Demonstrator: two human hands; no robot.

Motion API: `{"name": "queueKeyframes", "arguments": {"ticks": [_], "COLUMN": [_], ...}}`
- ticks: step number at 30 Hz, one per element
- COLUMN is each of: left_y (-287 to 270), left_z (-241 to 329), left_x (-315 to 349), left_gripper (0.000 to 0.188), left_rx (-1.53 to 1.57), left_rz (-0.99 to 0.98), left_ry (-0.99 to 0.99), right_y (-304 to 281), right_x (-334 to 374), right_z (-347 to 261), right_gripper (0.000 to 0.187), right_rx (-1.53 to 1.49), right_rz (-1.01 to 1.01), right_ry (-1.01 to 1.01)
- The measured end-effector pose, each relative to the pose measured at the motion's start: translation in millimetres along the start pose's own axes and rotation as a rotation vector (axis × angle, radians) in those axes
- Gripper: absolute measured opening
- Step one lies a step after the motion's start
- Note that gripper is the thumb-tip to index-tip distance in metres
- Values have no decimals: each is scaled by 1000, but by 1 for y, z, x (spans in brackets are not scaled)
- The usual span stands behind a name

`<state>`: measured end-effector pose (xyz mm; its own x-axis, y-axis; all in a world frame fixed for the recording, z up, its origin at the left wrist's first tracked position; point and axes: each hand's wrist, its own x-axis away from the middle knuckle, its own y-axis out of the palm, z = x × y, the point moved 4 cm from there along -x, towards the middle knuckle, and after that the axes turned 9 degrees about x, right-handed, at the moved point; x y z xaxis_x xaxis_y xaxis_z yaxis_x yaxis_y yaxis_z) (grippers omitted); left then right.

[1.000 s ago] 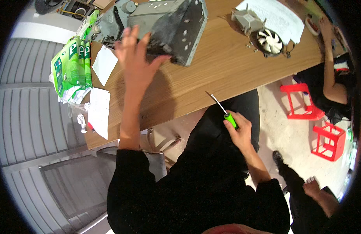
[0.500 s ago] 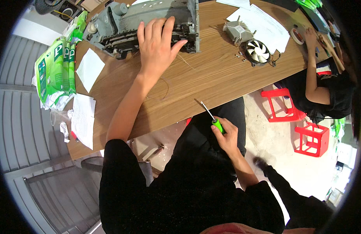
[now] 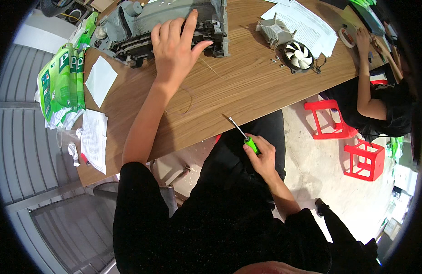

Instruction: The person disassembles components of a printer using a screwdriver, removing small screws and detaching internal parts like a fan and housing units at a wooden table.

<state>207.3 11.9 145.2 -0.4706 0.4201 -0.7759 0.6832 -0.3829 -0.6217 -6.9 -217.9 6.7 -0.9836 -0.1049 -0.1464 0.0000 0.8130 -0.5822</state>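
Observation:
A grey and black machine chassis, perhaps part of a printer [image 3: 167, 23], lies at the far side of the wooden table [image 3: 247, 86]. My left hand [image 3: 175, 57] rests on its near edge with fingers stretched and thumb spread; the palm hides part of the black strip beneath. In my right hand [image 3: 265, 157] is a screwdriver [image 3: 250, 144] with a green handle, held above my lap. Its metal shaft points up and left, toward the table's front edge. A thin wire [image 3: 191, 102] lies on the tabletop below my left hand.
A metal heatsink [image 3: 274, 33], a black-and-white fan [image 3: 298, 57] and small screws [image 3: 277, 60] sit right of the chassis by papers [image 3: 318, 29]. Green packs [image 3: 60, 86] and sheets [image 3: 94, 137] line the left. Another person [image 3: 380, 96] works at right, near red stools [image 3: 327, 121].
The whole view has shifted slightly, so the table's things sit a little further left and up. My left hand stays on the chassis, its index finger stretched further. My right hand still holds the screwdriver.

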Motion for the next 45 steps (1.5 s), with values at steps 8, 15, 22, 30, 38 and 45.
{"name": "queueKeyframes", "arguments": {"ticks": [8,15,22,30,38,45], "left_y": [0,-11,47,98,108,153], "left_z": [11,56,60,65,119,88], "left_x": [-8,9,-1,-54,-70,-70], "left_gripper": [72,62,37,37,65,83], "left_rx": [-20,64,-72,118,484,837], "left_rz": [14,17,-453,-443,-369,-472], "left_ry": [41,125,308,223,42,-391], "right_y": [-6,-6,-8,-13,-10,-15], "right_x": [1,3,5,9,7,4], "right_z": [4,10,10,14,17,16], "right_gripper": [31,31,30,29,29,30], "right_rx": [-15,-55,-83,-85,-115,-95], "right_rz": [15,43,16,34,10,27], "right_ry": [-7,-43,-54,-49,-51,-54]}}
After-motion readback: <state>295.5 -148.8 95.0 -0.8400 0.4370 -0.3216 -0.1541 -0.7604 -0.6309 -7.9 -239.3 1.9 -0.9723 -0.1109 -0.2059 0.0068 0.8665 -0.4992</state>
